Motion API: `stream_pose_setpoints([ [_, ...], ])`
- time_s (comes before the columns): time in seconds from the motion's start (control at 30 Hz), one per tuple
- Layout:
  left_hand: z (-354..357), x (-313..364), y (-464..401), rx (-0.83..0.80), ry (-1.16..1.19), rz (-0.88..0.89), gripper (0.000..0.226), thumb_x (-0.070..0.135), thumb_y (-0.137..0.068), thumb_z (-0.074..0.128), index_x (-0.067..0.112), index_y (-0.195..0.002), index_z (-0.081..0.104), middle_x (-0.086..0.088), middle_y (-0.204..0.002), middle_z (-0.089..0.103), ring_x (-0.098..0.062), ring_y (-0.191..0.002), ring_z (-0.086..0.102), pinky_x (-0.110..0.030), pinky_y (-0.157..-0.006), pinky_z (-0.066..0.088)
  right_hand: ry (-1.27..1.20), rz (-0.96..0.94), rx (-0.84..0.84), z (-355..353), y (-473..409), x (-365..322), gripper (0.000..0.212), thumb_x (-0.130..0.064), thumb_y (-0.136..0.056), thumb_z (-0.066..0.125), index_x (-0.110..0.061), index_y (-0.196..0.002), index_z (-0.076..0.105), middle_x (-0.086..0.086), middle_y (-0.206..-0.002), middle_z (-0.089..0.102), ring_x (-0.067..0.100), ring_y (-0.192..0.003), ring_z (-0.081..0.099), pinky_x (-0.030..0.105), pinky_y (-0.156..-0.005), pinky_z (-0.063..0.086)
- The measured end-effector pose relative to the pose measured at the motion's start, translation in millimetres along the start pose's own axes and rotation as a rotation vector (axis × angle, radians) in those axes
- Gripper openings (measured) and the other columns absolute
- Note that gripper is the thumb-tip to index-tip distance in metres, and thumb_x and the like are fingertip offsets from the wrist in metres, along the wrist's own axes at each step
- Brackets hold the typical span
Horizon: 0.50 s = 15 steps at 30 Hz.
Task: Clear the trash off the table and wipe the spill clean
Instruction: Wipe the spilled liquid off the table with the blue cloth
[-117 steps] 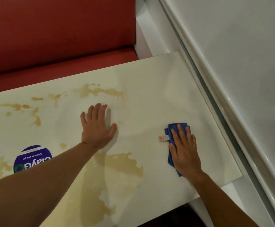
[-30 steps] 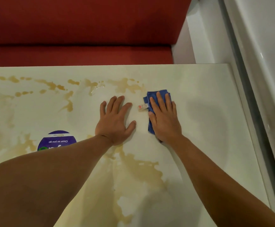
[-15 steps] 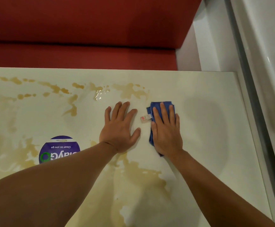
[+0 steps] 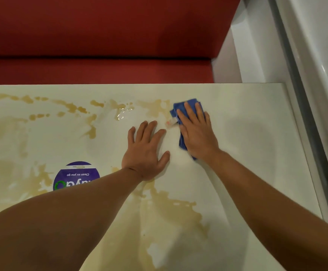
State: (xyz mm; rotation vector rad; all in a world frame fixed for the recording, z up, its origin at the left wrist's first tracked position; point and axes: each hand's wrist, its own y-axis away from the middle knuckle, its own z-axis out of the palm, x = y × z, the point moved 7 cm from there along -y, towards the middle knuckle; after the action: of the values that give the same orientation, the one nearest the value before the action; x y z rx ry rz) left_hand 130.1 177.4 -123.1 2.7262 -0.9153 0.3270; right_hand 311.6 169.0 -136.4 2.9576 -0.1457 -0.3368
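Right hand flat, fingers straight, pressing blue cloth onto worktop; over last second cloth pushed farther away, now touching spill streak at far edge. Left hand flat, fingers spread, bracing just beside, unmoved. Patch right of hands looks clean. Large puddle near body and splatter left of left hand remain; wiping likely early.

A red bench seat with a red backrest runs behind. A round purple sticker reads "Clean as you go". A white wall ledge rises rightward.
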Motion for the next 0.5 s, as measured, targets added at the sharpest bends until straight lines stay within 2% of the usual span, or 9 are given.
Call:
stream_pose_setpoints([
  [0.07,-0.3,0.0,-0.3,0.005,0.012,0.001,0.072,0.063,-0.093,0.035,0.028,-0.156,0.029,-0.005,-0.168,0.014,-0.029,-0.156,0.004,-0.054,-0.125,0.0,0.012,-0.035,0.001,10.6,50.6,-3.1,0.054,-0.028,-0.11,0.033,-0.023,-0.163,0.022,0.003,-0.172,0.008,0.034,-0.158,-0.002,0.056,-0.125,0.014],
  [0.17,-0.9,-0.5,-0.2,0.003,0.021,-0.001,0.071,0.063,-0.094,0.035,0.028,-0.156,0.029,-0.004,-0.168,0.013,-0.028,-0.156,0.003,-0.054,-0.125,0.0,-0.014,-0.01,-0.024,20.1,128.5,6.4,0.054,-0.034,-0.11,0.026,-0.023,-0.162,0.022,0.001,-0.172,0.008,0.033,-0.158,0.001,0.053,-0.124,0.013],
  [0.27,-0.9,-0.7,-1.1,-0.001,0.026,-0.003,0.07,0.062,-0.094,0.035,0.029,-0.155,0.028,-0.004,-0.168,0.012,-0.028,-0.156,0.002,-0.055,-0.124,-0.001,-0.024,-0.007,-0.079,17.0,162.1,26.8,0.054,-0.039,-0.11,0.022,-0.023,-0.162,0.021,-0.001,-0.172,0.007,0.031,-0.158,0.002,0.052,-0.123,0.012],
  [0.4,0.9,-1.5,-1.7,0.002,0.054,0.002,0.069,0.061,-0.093,0.038,0.028,-0.154,0.031,-0.005,-0.168,0.013,-0.029,-0.156,0.004,-0.055,-0.124,-0.002,0.008,0.05,-0.08,2.2,112.5,48.3,0.057,-0.041,-0.109,0.02,-0.02,-0.162,0.024,0.005,-0.171,0.012,0.035,-0.157,0.005,0.059,-0.121,0.019],
  [0.5,1.6,-1.2,-0.7,0.0,0.047,0.005,0.071,0.062,-0.093,0.037,0.028,-0.155,0.03,-0.005,-0.168,0.012,-0.029,-0.156,0.003,-0.056,-0.124,-0.001,0.005,0.127,-0.045,-10.7,35.1,48.2,0.059,-0.04,-0.107,0.018,-0.019,-0.162,0.022,0.006,-0.171,0.009,0.037,-0.157,0.0,0.061,-0.123,0.013],
])
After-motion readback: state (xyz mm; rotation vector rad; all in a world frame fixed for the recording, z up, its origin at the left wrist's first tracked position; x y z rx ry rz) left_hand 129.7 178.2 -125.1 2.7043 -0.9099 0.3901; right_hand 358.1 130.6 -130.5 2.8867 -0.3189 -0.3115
